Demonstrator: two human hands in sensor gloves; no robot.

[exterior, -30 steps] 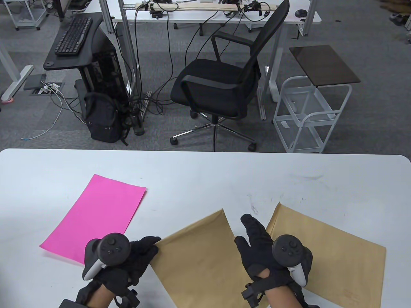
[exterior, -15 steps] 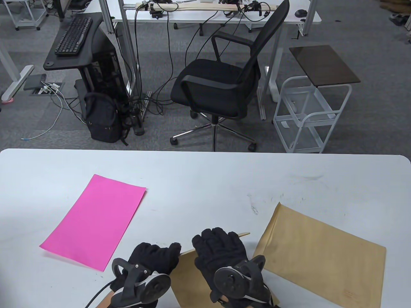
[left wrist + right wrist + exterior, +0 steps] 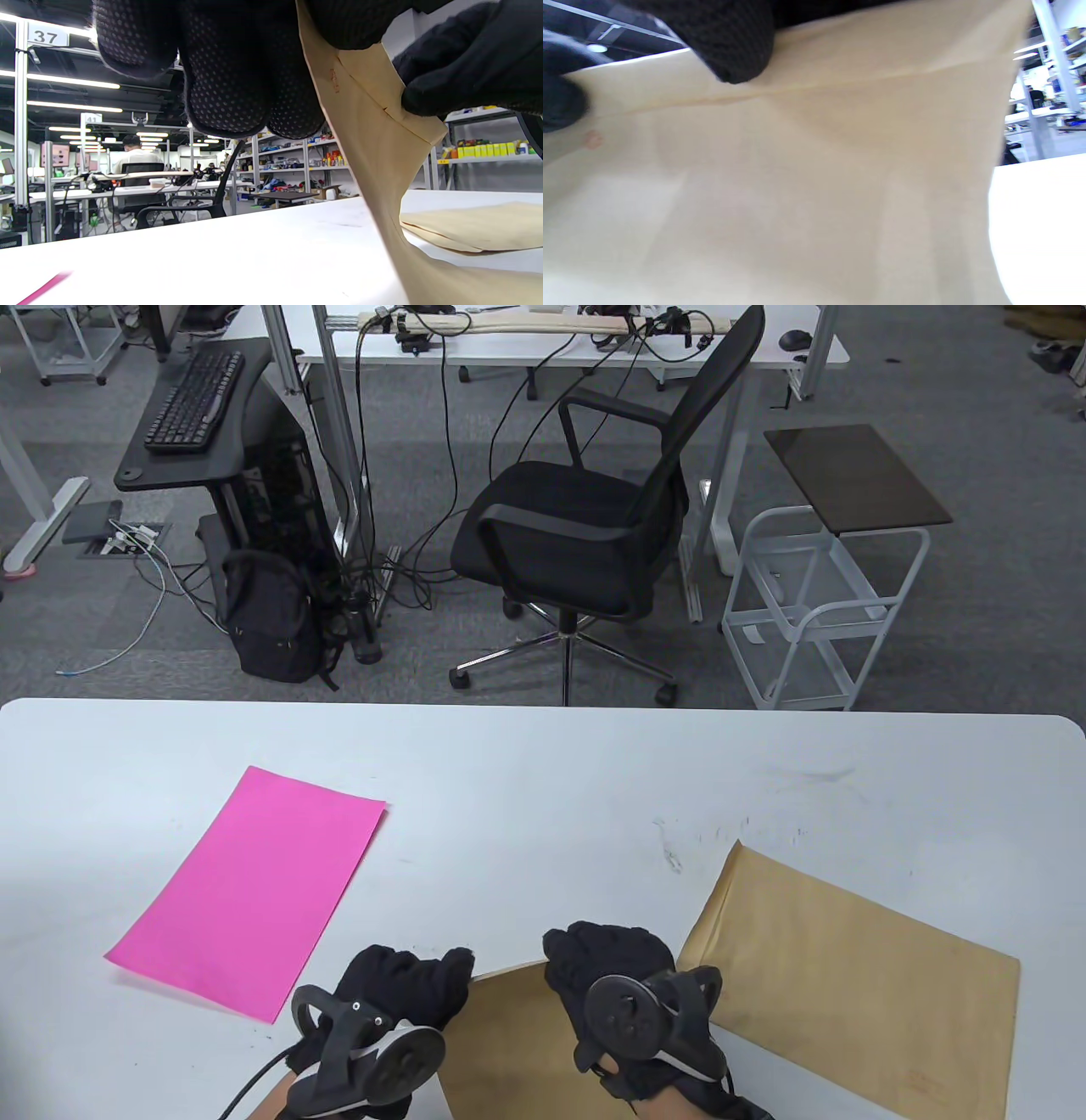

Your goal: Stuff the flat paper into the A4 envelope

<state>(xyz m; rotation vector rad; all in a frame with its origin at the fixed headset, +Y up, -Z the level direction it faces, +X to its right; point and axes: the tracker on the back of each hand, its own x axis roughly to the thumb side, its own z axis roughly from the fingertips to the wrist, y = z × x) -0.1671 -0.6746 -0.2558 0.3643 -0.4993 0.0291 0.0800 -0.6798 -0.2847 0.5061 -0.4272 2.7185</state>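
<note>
At bench (image 3: 543,780) front | both hands, left (image 3: 399,993) and right (image 3: 619,976), pinch envelope (image 3: 509,1044) mouth edge | advice: part layers wide before fetching paper (image 3: 254,882).

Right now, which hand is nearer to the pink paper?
Left. The left hand is just right of the pink paper, gripping the envelope. The right hand grips it further right.
</note>
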